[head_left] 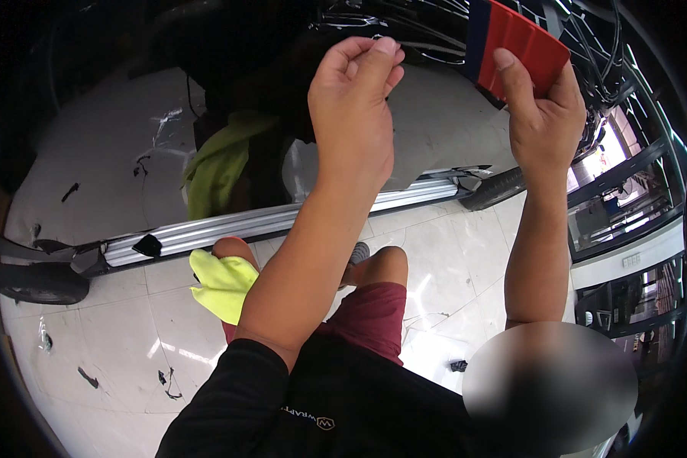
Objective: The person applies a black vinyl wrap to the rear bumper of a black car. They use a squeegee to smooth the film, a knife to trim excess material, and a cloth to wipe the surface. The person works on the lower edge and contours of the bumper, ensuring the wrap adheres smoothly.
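Observation:
My right hand (546, 126) grips a red squeegee (537, 42) with a dark blue edge strip, held up at the upper right against the glossy black car (114, 137). My left hand (355, 99) is raised beside it, near the car's dark surface, fingers curled with thumb and index pinched; whatever is between them is too small to make out. A bright yellow-green cloth (225, 282) lies over my left knee, and its colour reflects in the car's panel.
A silver side step (191, 233) runs along the car between two wheels (42, 282). Dark scraps (88, 378) and a white sheet (424, 355) lie on the tiled floor. Black framed glass surfaces (626, 183) stand at the right. A blurred oval covers the lower right.

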Motion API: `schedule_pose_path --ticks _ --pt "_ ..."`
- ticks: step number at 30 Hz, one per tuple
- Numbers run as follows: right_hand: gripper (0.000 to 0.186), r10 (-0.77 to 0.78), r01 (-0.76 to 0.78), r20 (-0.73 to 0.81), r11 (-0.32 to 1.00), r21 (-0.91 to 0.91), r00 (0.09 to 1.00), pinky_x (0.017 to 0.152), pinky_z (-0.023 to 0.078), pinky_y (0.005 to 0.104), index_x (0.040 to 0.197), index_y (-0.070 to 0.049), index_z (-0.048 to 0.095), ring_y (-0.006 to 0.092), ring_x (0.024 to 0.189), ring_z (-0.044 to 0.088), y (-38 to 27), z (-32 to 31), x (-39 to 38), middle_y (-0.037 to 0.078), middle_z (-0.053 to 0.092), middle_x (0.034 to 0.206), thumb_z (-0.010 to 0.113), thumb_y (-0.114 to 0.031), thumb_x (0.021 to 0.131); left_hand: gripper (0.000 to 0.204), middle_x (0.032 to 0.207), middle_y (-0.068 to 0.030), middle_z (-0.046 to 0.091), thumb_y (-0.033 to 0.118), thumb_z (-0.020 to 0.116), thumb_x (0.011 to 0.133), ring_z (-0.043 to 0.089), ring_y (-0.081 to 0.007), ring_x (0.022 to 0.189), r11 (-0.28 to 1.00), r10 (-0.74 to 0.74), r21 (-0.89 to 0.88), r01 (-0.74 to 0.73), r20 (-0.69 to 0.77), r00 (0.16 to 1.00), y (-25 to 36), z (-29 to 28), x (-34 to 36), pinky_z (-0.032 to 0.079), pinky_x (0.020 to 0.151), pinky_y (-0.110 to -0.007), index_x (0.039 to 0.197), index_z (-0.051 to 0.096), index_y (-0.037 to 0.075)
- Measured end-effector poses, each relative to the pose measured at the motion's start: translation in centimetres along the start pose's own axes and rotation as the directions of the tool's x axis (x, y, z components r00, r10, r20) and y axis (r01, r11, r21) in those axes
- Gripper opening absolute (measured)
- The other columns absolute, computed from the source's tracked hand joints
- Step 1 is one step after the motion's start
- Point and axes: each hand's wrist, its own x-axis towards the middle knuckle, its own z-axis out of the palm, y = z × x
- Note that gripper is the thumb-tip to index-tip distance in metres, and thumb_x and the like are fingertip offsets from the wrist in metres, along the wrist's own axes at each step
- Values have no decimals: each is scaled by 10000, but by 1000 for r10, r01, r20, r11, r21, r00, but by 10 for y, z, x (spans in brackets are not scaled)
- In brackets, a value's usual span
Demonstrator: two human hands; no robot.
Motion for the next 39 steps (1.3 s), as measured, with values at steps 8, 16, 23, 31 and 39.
schedule_pose_path --ticks 8,16,23,31,39 --pt "161 -352 366 114 919 -149 929 574 459 321 982 -7 650 215 633 580 -21 28 6 114 606 792 692 0 827 147 927 -124 681 82 678 914 712 -244 874 987 137 87 -133 -36 990 -12 -14 1 572 783 -310 982 581 -5" --pt "136 -460 494 192 843 -214 867 575 472 303 943 -6 632 231 654 590 -6 44 11 105 592 789 692 -22 822 151 904 -142 693 102 661 934 713 -210 826 996 84 -11 -84 -34 996 -8 -21 3 583 751 -285 980 593 -25" --pt "192 -447 509 252 801 -315 858 585 524 275 1032 -18 648 193 677 650 -9 51 9 84 658 855 713 -61 856 162 871 -158 701 123 650 950 727 -251 813 981 182 84 -177 -55 982 5 -28 20 607 733 -308 950 582 -24" --pt "183 -466 541 277 751 -379 840 617 520 296 1003 -15 639 220 657 628 -9 64 12 87 652 845 716 -51 841 137 845 -159 704 89 639 955 728 -226 788 849 416 332 -411 57 907 -8 -43 31 604 729 -286 948 576 -33" --pt "193 -568 624 272 639 -449 777 673 520 331 974 -51 654 249 829 643 -1 76 8 84 654 906 742 -44 803 163 951 -183 706 95 631 958 722 -251 870 986 142 85 -140 -12 990 -2 -38 23 603 792 -324 1025 587 -47"
